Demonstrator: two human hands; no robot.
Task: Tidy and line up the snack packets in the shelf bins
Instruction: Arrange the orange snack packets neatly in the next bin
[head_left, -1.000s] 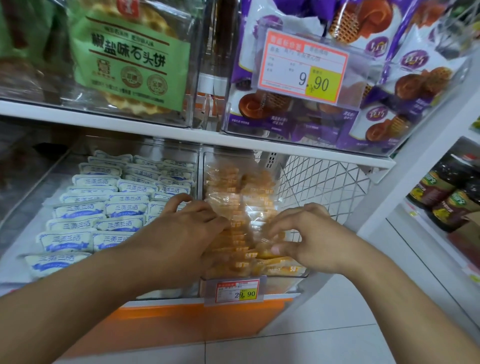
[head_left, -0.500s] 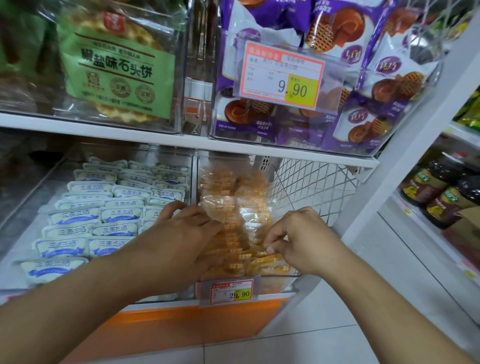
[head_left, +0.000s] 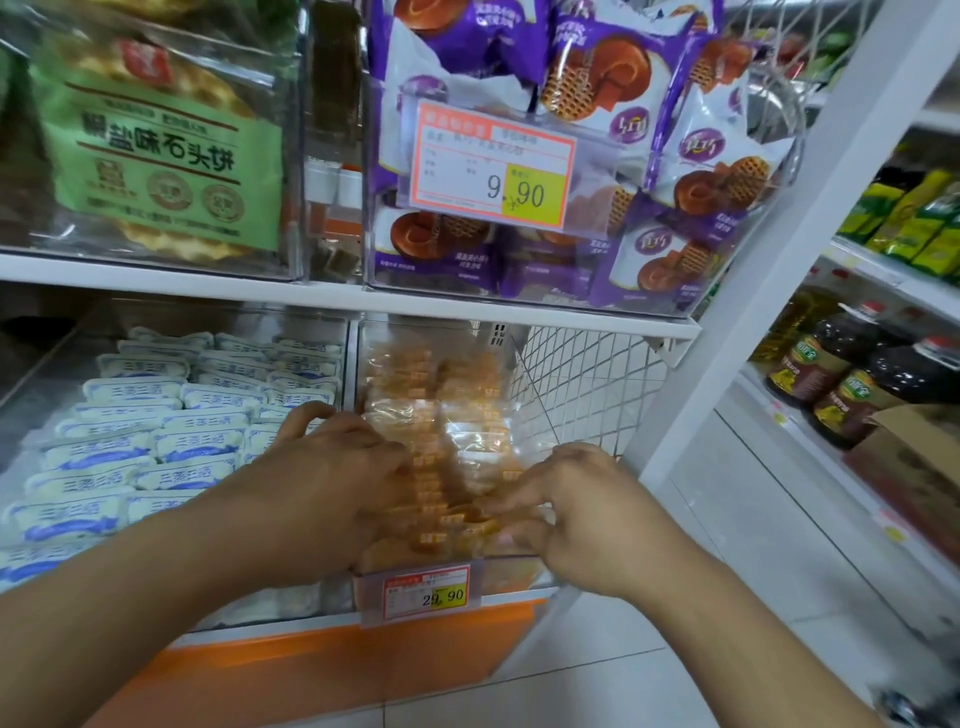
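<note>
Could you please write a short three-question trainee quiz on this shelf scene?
1. True or false: both hands are in the bin of orange packets.
2. Which price tag hangs on that bin: A) 9.90 B) 29.90 C) 19.90?
3. Fill in: the bin to the left holds ____-and-white packets.

Key: 1 true, the left hand and right hand both touch the orange packets; 2 B; 3 blue.
</note>
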